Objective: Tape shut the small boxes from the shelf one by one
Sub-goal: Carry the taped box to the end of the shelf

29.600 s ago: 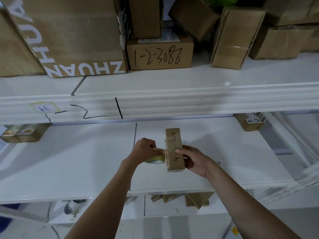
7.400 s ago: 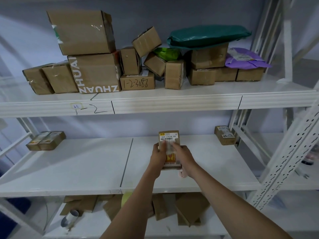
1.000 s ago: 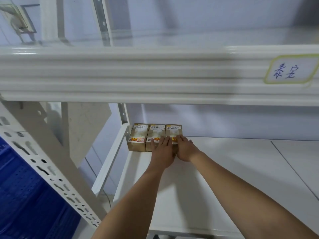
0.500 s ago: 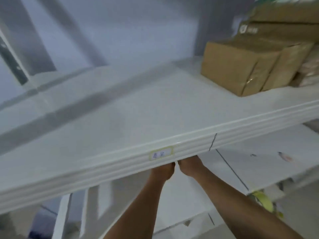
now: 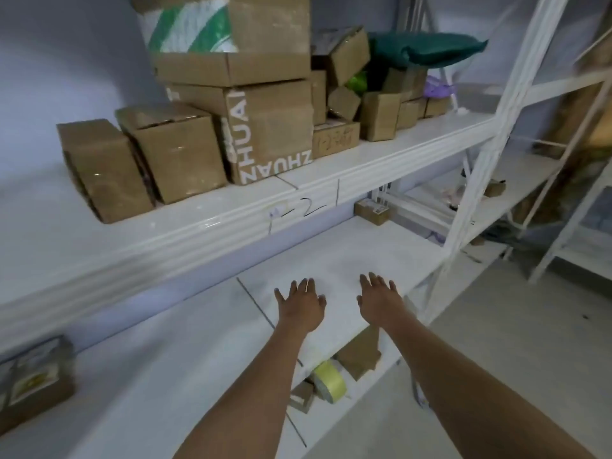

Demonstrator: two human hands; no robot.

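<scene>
At far left, the taped boxes (image 5: pixel 33 389) you were pushing together a second ago now sit on the middle shelf (image 5: pixel 185 369), well apart from you. That one looks done, so you are between boxes. Your left hand (image 5: pixel 300 304) has let go and hangs flat-fingered and empty over the shelf; your right hand (image 5: pixel 381 301), beside it, is just as empty. The tape (image 5: pixel 328 380) lies on the shelf below. The next small box (image 5: pixel 371 210) waits at the back right.
</scene>
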